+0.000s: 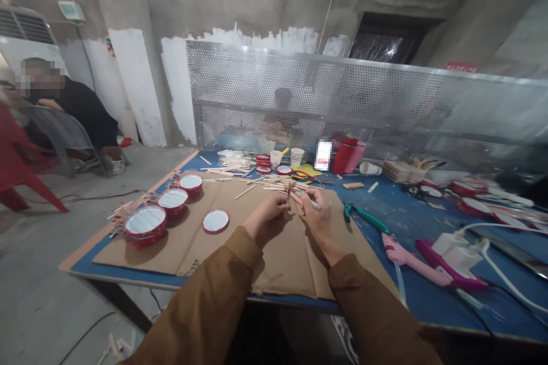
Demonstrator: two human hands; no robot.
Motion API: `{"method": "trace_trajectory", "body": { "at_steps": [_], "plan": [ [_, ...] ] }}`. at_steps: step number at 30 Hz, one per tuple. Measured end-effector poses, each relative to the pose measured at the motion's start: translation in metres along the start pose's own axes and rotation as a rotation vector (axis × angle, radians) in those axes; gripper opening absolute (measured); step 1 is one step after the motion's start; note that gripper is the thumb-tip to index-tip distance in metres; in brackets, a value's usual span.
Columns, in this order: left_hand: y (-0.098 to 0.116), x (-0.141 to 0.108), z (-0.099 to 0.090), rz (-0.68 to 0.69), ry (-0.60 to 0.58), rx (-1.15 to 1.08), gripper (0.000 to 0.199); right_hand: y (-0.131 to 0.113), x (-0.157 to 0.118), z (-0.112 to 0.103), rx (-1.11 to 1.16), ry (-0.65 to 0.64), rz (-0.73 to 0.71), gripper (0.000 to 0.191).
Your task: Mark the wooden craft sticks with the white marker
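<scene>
- Head view: your left hand [274, 209] is nearly closed, with the thumb and fingers pinching a thin brown stick [289, 193] that stands almost straight up.
- Your right hand [317, 210] is curled in, with its fingers around a whitish pen-like thing [315, 205]. It is too small and blurry to tell just what it is.
- Your two hands are close together, so the thin brown stick is between them, over the far part of a flat brown cardboard sheet [240, 256].
- Just past your fingers, a messy heap of pale flat wooden sticks [274, 185] lies at the far edge of the cardboard.
- To the left of your left hand, one round white disc with a red rim [216, 220] lies flat by itself.
- Farther left, three round red tins with white tops [145, 226] make a slanting row. Small pale wooden bits [120, 218] are near their left sides.
- To the right of your right hand, a pair of teal-handled pliers [370, 218] lies on the blue tabletop [398, 211], and a pink plastic glue gun [415, 263] is nearer to you.
- At the back of the table you have a tall red bottle [343, 155] next to a pink bottle [356, 158], in front of a grey metal screen full of holes [377, 102].
- Off to your left, a person in dark clothes [88, 100] sits on a grey chair [64, 137].
</scene>
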State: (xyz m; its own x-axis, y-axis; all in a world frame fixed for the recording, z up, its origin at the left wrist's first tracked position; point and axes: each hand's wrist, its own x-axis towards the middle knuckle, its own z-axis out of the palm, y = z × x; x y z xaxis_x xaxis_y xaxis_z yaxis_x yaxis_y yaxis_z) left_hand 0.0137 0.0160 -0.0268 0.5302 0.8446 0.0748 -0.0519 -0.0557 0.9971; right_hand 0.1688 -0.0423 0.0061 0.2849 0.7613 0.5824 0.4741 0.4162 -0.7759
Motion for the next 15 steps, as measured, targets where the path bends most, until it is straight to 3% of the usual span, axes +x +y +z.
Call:
{"method": "trace_trajectory", "body": {
  "at_steps": [6,11,15],
  "plan": [
    [-0.012,0.007,0.002,-0.012,-0.032,0.082,0.023,-0.006,0.001,0.002,0.148,0.040,0.095,0.050],
    [-0.012,0.005,0.002,-0.031,-0.068,0.097,0.023,-0.012,-0.004,0.000,0.167,-0.022,0.096,0.049],
    [-0.009,0.002,0.003,0.010,-0.025,0.008,0.026,-0.021,-0.007,-0.003,0.147,-0.061,0.078,0.046]
  ]
}}
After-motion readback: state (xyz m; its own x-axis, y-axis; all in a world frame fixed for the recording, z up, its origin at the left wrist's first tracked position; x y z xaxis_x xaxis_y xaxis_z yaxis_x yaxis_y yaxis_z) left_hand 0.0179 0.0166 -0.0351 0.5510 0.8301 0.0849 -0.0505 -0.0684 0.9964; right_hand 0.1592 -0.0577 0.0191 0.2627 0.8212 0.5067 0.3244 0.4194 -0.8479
